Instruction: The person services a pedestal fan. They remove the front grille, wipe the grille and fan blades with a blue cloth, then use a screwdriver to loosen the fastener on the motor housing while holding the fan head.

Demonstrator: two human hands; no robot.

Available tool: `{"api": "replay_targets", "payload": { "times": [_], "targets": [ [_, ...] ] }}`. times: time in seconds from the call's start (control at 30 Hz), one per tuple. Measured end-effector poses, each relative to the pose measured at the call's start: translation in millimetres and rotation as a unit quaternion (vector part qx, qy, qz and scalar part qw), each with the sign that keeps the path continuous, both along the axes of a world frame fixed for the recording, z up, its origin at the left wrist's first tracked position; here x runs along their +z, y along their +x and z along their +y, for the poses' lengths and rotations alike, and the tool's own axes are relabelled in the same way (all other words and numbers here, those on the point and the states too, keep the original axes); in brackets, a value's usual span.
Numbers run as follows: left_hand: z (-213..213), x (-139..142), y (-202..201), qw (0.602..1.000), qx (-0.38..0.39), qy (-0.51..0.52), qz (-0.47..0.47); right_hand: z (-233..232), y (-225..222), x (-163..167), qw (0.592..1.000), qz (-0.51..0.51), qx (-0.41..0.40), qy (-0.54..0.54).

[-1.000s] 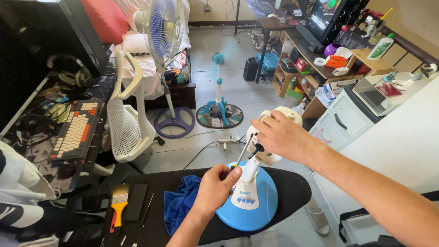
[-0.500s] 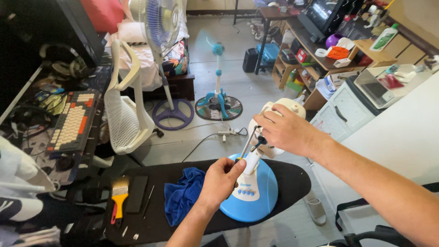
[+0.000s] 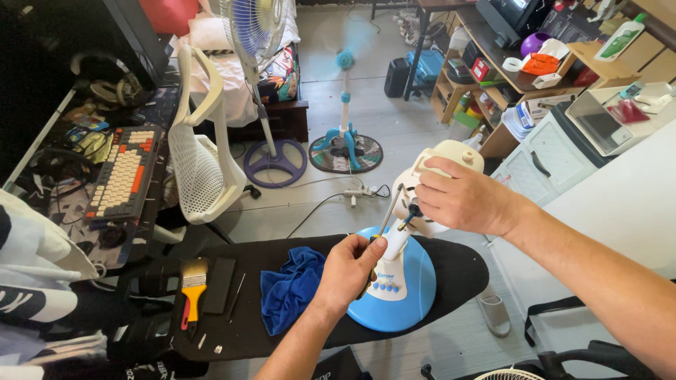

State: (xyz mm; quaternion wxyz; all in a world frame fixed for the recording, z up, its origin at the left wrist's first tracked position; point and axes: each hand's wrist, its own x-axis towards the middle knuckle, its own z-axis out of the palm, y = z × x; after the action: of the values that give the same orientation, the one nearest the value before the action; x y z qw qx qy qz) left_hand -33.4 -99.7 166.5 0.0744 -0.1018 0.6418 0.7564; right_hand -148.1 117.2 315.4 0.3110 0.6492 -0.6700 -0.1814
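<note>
A small fan body with a round blue base (image 3: pixel 412 292) and a cream motor housing (image 3: pixel 451 156) stands on a black ironing board (image 3: pixel 465 271). My right hand (image 3: pixel 465 200) grips the motor housing from the right side. My left hand (image 3: pixel 348 271) is closed around a screwdriver (image 3: pixel 389 211), whose metal shaft points up toward the joint below the motor housing. A crumpled blue cloth (image 3: pixel 290 287) lies just left of the base.
A yellow-handled brush (image 3: pixel 191 288), a black flat block (image 3: pixel 220 283) and small tools lie on the board's left end. A white mesh chair (image 3: pixel 201 151), a keyboard (image 3: pixel 125 171), two standing fans (image 3: pixel 271 158) (image 3: pixel 345 144) and cluttered shelves (image 3: pixel 493 70) surround the board.
The screwdriver tip has risen toward the motor joint as my left hand shifted up slightly. My right hand keeps its hold on the housing. The view has dipped a little.
</note>
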Motion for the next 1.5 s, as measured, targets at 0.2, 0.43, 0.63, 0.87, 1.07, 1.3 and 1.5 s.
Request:
{"api": "replay_targets", "payload": {
  "times": [0.2, 0.43, 0.63, 0.87, 1.07, 1.3, 1.5],
  "targets": [
    [-1, 1, -1, 1.000, 0.015, 0.010, -0.001, 0, -1, 1, 0.999, -0.035, -0.004, 0.006],
    [7, -5, 1, 1.000, 0.019, -0.004, 0.010, 1, -2, 2, 0.996, -0.086, -0.010, 0.026],
    [11, -16, 7, 0.999, 0.035, -0.006, 0.014, -6, -2, -5, 0.995, -0.095, -0.028, 0.006],
    [8, -21, 13, 0.998, 0.046, -0.031, 0.013, -10, -3, -10, 0.993, -0.093, -0.070, 0.019],
    [9, -22, 21, 0.998, 0.055, -0.023, 0.028, -12, 8, -9, 0.992, -0.052, -0.114, 0.022],
    [12, -39, 28, 0.996, 0.081, 0.007, 0.020, -12, 13, -6, 0.988, -0.048, -0.149, -0.005],
    [0, -65, 41, 0.987, 0.152, -0.048, 0.028, -10, 18, -12, 0.983, -0.037, -0.175, -0.032]
  ]
}}
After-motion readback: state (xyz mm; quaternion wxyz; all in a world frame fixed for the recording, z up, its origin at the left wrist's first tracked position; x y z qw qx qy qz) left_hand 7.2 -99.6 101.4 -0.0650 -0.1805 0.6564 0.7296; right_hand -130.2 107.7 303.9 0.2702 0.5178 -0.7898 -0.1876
